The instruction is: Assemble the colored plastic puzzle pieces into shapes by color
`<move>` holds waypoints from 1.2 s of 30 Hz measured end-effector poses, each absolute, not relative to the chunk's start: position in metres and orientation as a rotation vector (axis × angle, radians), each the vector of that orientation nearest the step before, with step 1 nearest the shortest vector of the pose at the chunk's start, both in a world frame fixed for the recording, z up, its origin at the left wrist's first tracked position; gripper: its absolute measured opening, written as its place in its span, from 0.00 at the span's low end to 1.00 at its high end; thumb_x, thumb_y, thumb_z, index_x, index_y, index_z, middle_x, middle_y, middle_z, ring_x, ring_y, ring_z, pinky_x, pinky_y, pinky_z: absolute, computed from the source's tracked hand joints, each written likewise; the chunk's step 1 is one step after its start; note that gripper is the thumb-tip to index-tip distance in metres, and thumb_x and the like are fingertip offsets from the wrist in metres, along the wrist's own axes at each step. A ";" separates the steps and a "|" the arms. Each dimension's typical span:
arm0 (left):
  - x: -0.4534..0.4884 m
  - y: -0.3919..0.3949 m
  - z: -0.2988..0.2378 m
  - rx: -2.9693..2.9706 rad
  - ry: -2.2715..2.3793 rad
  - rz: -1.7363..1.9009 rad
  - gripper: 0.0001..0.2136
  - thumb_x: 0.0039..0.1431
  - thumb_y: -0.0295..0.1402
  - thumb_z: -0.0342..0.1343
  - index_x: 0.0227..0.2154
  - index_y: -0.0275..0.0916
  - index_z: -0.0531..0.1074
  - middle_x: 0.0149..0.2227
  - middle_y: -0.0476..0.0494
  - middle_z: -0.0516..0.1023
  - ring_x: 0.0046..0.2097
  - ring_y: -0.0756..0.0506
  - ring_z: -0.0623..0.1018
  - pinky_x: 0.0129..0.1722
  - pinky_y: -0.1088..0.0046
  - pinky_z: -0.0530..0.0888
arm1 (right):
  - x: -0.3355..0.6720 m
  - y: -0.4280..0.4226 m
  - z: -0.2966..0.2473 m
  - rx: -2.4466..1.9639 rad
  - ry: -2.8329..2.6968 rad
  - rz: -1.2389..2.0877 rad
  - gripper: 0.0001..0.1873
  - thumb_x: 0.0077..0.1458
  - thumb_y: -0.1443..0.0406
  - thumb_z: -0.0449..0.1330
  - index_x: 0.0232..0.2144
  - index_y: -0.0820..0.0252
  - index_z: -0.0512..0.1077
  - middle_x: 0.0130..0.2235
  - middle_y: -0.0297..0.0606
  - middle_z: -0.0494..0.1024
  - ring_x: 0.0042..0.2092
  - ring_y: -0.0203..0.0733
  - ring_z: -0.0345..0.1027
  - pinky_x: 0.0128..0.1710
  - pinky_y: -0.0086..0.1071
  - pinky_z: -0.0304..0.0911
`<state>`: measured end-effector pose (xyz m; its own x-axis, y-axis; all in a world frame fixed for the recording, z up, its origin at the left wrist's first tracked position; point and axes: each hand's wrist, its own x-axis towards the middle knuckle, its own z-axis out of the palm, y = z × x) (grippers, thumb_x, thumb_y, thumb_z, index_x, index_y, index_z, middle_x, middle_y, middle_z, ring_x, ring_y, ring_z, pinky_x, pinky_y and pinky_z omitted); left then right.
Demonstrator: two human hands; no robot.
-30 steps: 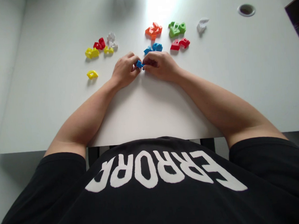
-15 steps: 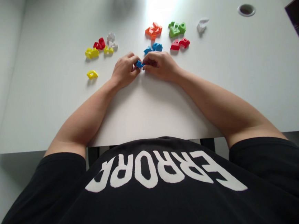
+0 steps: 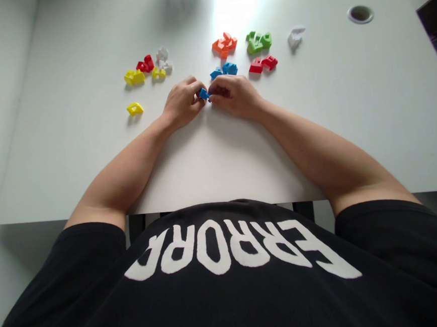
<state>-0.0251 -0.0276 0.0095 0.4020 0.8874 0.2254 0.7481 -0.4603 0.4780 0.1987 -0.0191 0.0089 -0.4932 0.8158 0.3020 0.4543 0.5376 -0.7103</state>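
A small blue plastic piece (image 3: 204, 93) is pinched between my two hands, near the middle of the white table (image 3: 218, 158). My left hand (image 3: 184, 101) grips it from the left with thumb and fingers closed. From the right, the fingertips of my right hand (image 3: 236, 95) close on its other end; part of the piece is hidden there. Just beyond my right hand lie more blue pieces (image 3: 229, 68). Farther back are orange pieces (image 3: 225, 45), with green pieces (image 3: 259, 42) and red pieces (image 3: 262, 64) to their right.
On the left lie yellow pieces (image 3: 134, 77), red pieces (image 3: 145, 64) and white pieces (image 3: 164, 58). One yellow piece (image 3: 134, 108) sits apart, nearer me. At the right are a white piece (image 3: 297, 37) and a round hole (image 3: 360, 14) in the tabletop.
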 end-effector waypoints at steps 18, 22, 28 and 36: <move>-0.027 -0.025 0.006 2.395 1.400 0.672 0.10 0.64 0.34 0.57 0.44 0.46 0.80 0.47 0.41 0.81 0.46 0.41 0.79 0.47 0.64 0.74 | 0.199 -0.018 0.007 -1.054 -2.141 0.745 0.12 0.61 0.51 0.67 0.35 0.50 0.75 0.36 0.36 0.80 0.38 0.46 0.70 0.41 0.41 0.66; -0.027 -0.025 0.006 2.388 1.402 0.661 0.09 0.65 0.34 0.57 0.44 0.46 0.80 0.48 0.41 0.80 0.48 0.41 0.79 0.48 0.64 0.73 | 0.199 -0.017 0.006 -1.021 -2.159 0.714 0.11 0.61 0.53 0.66 0.36 0.52 0.76 0.36 0.35 0.80 0.36 0.42 0.67 0.40 0.40 0.65; -0.027 -0.026 0.007 2.378 1.414 0.651 0.09 0.65 0.34 0.57 0.44 0.46 0.80 0.48 0.41 0.80 0.48 0.41 0.79 0.48 0.63 0.73 | 0.199 -0.021 0.009 -1.071 -2.145 0.740 0.11 0.61 0.52 0.67 0.36 0.50 0.75 0.36 0.35 0.80 0.40 0.47 0.71 0.41 0.41 0.66; -0.025 -0.028 0.010 2.373 1.427 0.663 0.08 0.63 0.34 0.58 0.42 0.47 0.80 0.48 0.42 0.81 0.46 0.41 0.80 0.48 0.62 0.74 | 0.198 -0.020 0.010 -1.015 -2.156 0.733 0.19 0.61 0.45 0.64 0.36 0.52 0.74 0.36 0.34 0.81 0.35 0.39 0.63 0.39 0.39 0.61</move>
